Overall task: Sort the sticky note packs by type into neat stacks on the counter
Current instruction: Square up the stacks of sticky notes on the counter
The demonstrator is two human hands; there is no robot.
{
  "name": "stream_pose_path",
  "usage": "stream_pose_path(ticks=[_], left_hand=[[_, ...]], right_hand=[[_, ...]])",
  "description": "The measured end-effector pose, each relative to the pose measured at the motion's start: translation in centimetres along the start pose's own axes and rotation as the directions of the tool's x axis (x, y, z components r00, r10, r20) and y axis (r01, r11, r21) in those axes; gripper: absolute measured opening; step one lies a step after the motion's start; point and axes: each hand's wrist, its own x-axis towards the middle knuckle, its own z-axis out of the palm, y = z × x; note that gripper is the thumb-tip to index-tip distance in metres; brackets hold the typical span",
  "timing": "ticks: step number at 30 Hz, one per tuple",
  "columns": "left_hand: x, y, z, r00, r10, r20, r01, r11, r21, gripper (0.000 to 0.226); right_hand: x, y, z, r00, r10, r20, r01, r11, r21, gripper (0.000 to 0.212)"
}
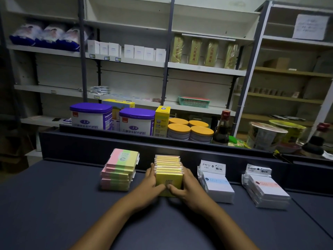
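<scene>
Pink-green stack [119, 170] beside yellow stack [168, 175].

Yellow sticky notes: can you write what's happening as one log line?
step: squaring yellow stack | left hand: grips left side | right hand: grips right side | other stacks: three, untouched | counter

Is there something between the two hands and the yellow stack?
Nothing visible. The left hand and right hand already touch the sides of the yellow stack, thumbs at its front.
</scene>
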Motion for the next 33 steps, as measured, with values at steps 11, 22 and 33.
stream_pose_path(ticks=[11,22,33], left_hand=[[-0.7,1.1,-2.0,0.984,0.107,-0.139,-0.141,0.953,-0.269,0.122],[-0.8,1.2,-2.5,0.983,0.181,-0.017,-0.178,0.936,-0.305,0.119],[0.0,0.2,-0.8,0.995,-0.014,0.100,0.040,0.964,-0.263,0.108]], right_hand=[[0.2,0.1,-3.1,0.971,0.225,0.082,-0.239,0.910,0.340,0.107],[-0.2,-0.2,-2.9,0.974,0.109,0.197,-0.164,0.943,0.289,0.093],[-0.4,-0.3,-1.6,0.982,0.104,0.159,-0.144,0.953,0.268,0.094]])
